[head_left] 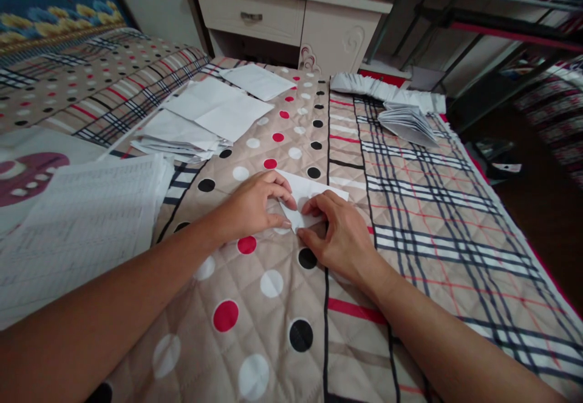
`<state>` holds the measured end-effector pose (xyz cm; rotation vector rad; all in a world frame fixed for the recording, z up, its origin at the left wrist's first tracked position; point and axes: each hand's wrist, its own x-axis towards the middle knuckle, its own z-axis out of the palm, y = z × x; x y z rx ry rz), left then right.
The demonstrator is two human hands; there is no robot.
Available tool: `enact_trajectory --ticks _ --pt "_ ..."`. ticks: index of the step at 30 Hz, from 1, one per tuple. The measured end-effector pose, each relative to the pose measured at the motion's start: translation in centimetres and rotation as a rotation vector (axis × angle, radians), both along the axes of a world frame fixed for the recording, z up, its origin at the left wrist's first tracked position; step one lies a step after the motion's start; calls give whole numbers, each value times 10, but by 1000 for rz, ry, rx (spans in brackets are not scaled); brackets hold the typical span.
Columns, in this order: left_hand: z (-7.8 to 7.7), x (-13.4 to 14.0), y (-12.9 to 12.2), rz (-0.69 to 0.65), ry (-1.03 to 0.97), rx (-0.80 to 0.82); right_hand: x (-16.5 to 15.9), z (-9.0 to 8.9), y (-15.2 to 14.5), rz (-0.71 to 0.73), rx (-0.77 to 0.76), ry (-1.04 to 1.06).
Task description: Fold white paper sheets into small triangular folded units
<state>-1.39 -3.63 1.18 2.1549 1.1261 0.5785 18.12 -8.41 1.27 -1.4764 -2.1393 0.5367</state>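
A small folded piece of white paper (314,183) lies on the patterned bedspread (268,330), between my two hands. My left hand (260,206) pinches its left side near the front corner, thumb below and fingers curled above. From the right, my right hand (339,230) grips the same corner, its thumb and index finger close to my left fingertips. The corner between the thumbs looks bent to a point. Part of the paper's right side is hidden behind my right hand.
Loose white sheets (218,108) lie in a pile at the back left. Printed pages (91,209) rest at the left. A fanned folded paper stack (407,124) and a long pleated paper row (387,91) sit at the back right. Beyond stands a white cabinet (255,17).
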Motion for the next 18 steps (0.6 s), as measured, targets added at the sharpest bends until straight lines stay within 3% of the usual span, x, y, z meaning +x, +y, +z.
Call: enact_trajectory --ticks 18 --pt "3 7 -4 70 45 39 -1 -2 1 -5 16 1"
